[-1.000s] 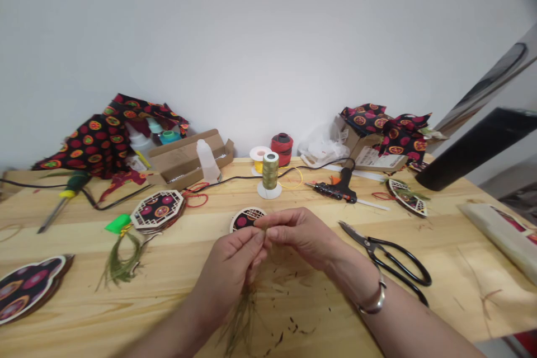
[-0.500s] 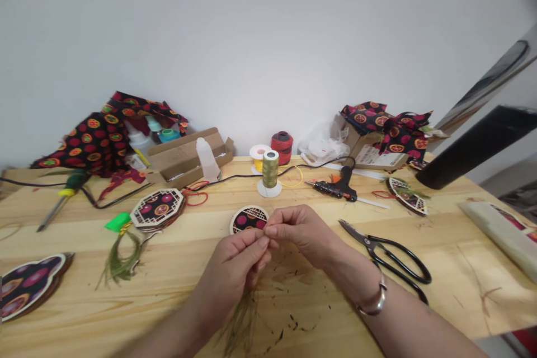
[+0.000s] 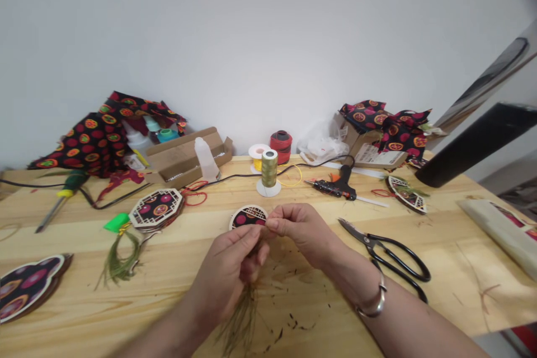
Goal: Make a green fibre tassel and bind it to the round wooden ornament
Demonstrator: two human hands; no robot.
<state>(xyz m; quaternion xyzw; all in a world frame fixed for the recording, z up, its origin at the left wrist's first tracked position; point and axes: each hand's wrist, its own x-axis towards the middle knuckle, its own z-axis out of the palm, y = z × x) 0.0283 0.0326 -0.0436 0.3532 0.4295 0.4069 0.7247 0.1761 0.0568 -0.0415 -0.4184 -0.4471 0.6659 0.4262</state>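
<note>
Head view: what does the left hand (image 3: 230, 265) grip?

"Its fingers are closed around a bundle of olive-green threads (image 3: 244, 313), whose loose ends hang below the palm, over the wooden table (image 3: 104, 313)."

"And the right hand (image 3: 304, 235)?"

"Thumb and forefinger pinch together just beside the left fingertips; whatever lies between them is too small to tell. Beyond both hands lies a round patterned piece (image 3: 245, 218); black-handled scissors (image 3: 371, 244) lie to the right."

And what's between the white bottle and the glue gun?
The green thread spool, with the yellow spool and red spool behind it, plus a yellow loop and black cord; head view.
</note>
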